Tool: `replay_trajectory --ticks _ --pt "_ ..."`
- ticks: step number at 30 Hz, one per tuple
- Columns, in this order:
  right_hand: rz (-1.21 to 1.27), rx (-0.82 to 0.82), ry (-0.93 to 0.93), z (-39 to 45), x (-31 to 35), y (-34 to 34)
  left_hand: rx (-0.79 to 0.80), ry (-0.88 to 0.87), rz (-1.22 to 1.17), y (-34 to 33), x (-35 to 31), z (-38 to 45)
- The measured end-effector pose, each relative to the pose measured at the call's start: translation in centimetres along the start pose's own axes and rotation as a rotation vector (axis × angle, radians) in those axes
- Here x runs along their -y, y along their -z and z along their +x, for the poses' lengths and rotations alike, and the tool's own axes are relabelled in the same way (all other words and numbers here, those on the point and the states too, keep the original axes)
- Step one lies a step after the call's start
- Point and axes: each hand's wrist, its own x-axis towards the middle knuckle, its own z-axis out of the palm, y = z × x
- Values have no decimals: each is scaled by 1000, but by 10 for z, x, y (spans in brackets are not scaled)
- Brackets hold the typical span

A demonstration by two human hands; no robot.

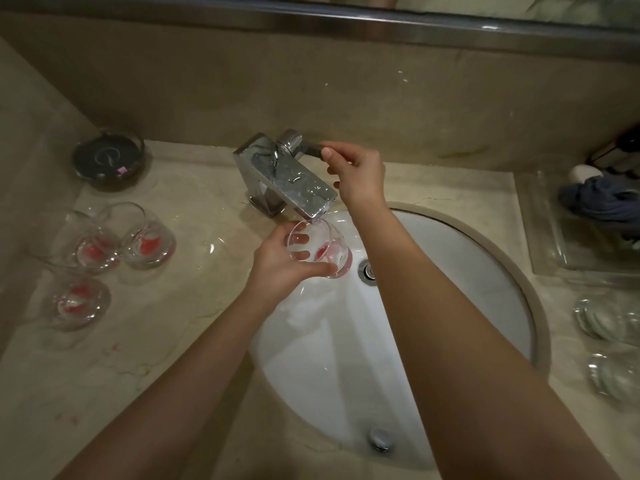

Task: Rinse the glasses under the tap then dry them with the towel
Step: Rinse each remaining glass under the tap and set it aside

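Observation:
My left hand [284, 263] grips a clear glass [329, 252] with a red residue at its bottom, tilted right under the spout of the chrome tap [294, 181] over the white sink [450, 271]. My right hand [356, 173] pinches the tap's lever [311, 149] behind the spout. Three more clear glasses with red dregs stand on the counter at the left: one [91, 245], one [147, 237] and one [78, 299]. A blue towel [604, 200] lies bunched in a clear tray at the far right.
A dark round dish [109, 159] sits at the back left of the beige marble counter [194, 323]. Clear glass pieces [606, 320] lie on the right counter below the tray [543, 237]. The drain [367, 270] is mid-basin; a mirror ledge runs above.

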Motion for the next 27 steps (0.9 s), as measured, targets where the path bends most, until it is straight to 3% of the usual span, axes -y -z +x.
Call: replay_trajectory --ticks 21,24,27 --pt "24 52 -31 14 -12 13 -2 -8 -128 -5 -1 17" --pt "79 89 -116 -3 -24 24 3 -19 -188 -4 -1 16" --pt "102 173 -334 -27 -40 37 46 -3 -288 -2 1 15"
